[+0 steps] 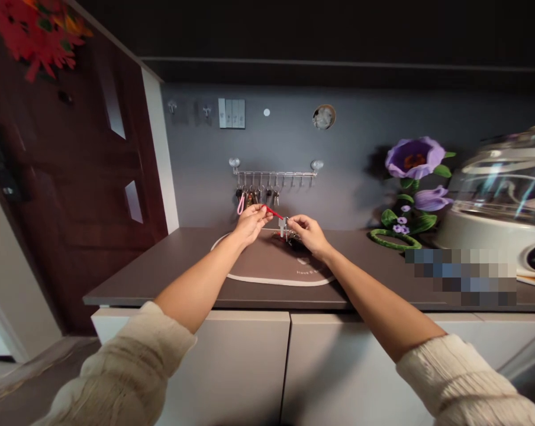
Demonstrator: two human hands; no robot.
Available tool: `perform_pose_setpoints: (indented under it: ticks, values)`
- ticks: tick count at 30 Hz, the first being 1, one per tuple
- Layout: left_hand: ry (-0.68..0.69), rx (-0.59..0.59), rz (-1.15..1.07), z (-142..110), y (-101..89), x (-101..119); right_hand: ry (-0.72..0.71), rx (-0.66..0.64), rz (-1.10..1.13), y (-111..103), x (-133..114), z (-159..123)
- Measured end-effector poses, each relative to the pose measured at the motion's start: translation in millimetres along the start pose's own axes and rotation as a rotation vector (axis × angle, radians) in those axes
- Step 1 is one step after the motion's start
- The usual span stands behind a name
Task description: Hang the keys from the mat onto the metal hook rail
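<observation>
From my station, the nearest things I have are two cream ribbed sleeves [125, 361], with white cabinet doors [232, 355] below and between them. The front edge of the dark table [179, 272] runs across above those doors, and both forearms cross over it. Past that edge lies a brown mat [258, 257] with a pale rim, rounded at its front corners.

Above the mat, my left hand [252, 225] pinches a red cord [273, 212], which slants down to the right, to a silver key [282, 225] held up between the hands. The key's long axis is near vertical, head up, blade pointing down. My right hand [310, 235] is pinched at the key's upper right (whether on the head itself or a small ring, I cannot tell). Just behind, a small bunch of keys [289, 238] sits partly hidden.

I have open room left of the mat, toward the table's left edge; on the right, a purple artificial flower [415, 160] and a large pale appliance [493, 234] crowd the space. Farther back, on the grey wall [196, 177], a hook rail [275, 174] carries hanging keys along its left half.
</observation>
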State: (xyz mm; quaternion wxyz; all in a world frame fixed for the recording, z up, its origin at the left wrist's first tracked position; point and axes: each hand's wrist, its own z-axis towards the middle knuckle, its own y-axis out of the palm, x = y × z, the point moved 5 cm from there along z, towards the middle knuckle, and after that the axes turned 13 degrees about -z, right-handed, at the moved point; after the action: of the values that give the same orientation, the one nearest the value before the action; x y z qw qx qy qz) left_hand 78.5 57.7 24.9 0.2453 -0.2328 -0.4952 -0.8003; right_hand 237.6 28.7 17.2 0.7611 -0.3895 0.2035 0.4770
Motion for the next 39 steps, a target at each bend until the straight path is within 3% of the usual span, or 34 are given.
perform_pose_setpoints:
  ticks: [5, 11, 19, 29, 33, 39]
  values:
    - [-0.036, 0.037, 0.076, -4, -0.2, -6, -0.011, 0.082, 0.005, -11, 1, 4]
    - [-0.099, -0.009, 0.15, -7, -0.5, -15, -0.006, 0.146, -0.049, -20, -7, 11]
    - [-0.138, -0.056, 0.228, -12, 4.3, -20, -0.009, 0.097, -0.111, -26, -19, 34]
    - [-0.119, -0.079, 0.315, -11, 5.4, -22, 0.1, 0.02, 0.243, -9, -21, 47]
    - [-0.103, -0.078, 0.333, -9, 3.2, -22, 0.205, 0.011, 0.341, -2, -20, 49]
    - [-0.062, -0.072, 0.418, -7, -0.3, -23, 0.327, 0.056, 0.404, 2, -14, 67]
